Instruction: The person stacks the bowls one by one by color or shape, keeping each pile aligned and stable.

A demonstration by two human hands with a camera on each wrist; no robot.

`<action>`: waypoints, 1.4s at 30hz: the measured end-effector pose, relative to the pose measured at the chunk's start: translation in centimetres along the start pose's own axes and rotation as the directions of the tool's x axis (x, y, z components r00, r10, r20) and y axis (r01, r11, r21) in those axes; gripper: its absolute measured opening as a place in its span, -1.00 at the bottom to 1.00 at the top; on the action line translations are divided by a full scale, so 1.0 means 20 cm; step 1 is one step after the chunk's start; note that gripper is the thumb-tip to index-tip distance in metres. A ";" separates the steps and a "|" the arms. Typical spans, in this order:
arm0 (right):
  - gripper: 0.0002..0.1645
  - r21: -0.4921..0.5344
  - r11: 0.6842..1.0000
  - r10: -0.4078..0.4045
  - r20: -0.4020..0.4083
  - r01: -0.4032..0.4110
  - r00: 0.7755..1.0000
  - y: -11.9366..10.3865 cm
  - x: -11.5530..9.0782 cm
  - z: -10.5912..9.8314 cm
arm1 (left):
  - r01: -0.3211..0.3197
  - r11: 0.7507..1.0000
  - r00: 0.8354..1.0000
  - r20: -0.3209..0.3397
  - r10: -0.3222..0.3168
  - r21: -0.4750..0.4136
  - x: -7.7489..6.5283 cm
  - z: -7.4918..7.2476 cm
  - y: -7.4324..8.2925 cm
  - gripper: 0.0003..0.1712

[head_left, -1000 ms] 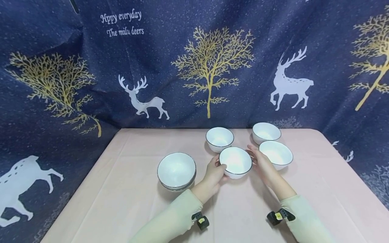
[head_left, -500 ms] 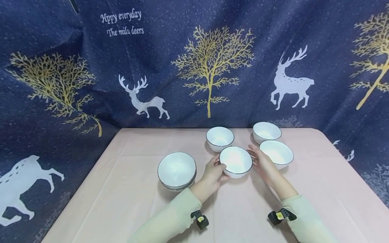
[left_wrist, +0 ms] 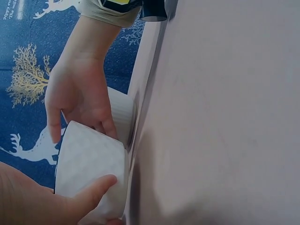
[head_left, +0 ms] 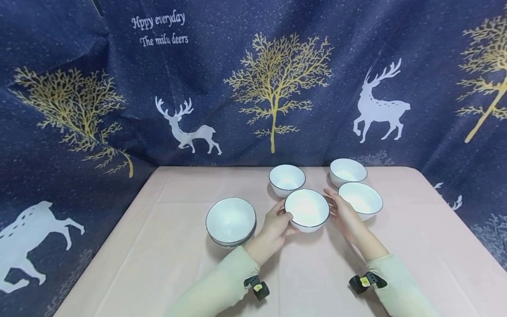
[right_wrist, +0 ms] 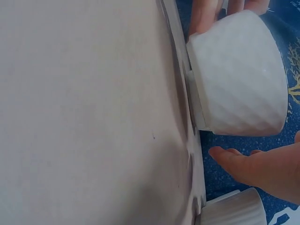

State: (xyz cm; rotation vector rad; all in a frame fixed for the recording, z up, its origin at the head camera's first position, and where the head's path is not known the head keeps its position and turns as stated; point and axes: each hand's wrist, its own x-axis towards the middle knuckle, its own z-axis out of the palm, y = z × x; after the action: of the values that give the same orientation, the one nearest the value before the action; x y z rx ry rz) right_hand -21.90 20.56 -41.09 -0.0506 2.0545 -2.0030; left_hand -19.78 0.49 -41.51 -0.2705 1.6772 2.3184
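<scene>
My head view is mostly navy backdrop, with gold trees and white deer, rising behind a pale pink tabletop. Above and left of the bowl stack, I read "Hppy everyday / The milu deers" in white lettering. Right of the stack and farther back stand three more bowls. Also right of it is the held bowl, round mouth up, axis near vertical. The left hand pinches its left side; the right hand, farther from the stack, extends loose fingers just beside it.
</scene>
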 end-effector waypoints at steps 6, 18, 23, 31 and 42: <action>-0.22 0.025 1.000 0.001 0.001 -0.001 1.000 0.00 0.00 0.01 | 0.002 0.999 1.000 0.004 -0.002 0.035 -0.02 -0.04 0.00 -0.25; -0.27 0.036 0.999 0.010 0.031 -0.011 0.999 -0.01 -0.06 0.06 | 0.031 0.998 0.999 0.021 -0.033 0.060 -0.09 -0.08 0.03 -0.24; -0.27 0.051 0.999 0.018 0.035 -0.020 0.999 -0.01 -0.08 0.09 | 0.037 0.997 0.999 0.025 -0.039 0.074 -0.13 -0.10 0.03 -0.24; -0.23 0.081 0.996 -0.043 0.030 0.041 0.999 0.01 -0.13 0.15 | 0.023 0.995 0.999 0.028 -0.026 0.094 -0.18 -0.12 0.02 -0.25; -0.21 0.073 0.992 -0.097 -0.030 0.099 0.995 0.07 -0.19 0.21 | 0.028 0.996 0.999 0.022 -0.030 0.090 -0.23 -0.15 0.00 -0.26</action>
State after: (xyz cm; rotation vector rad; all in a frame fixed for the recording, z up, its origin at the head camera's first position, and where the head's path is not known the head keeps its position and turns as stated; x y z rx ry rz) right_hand -17.18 17.32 -41.79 -0.1125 2.0281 -2.1476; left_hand -15.45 -2.93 -41.01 -0.2472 1.7487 2.2096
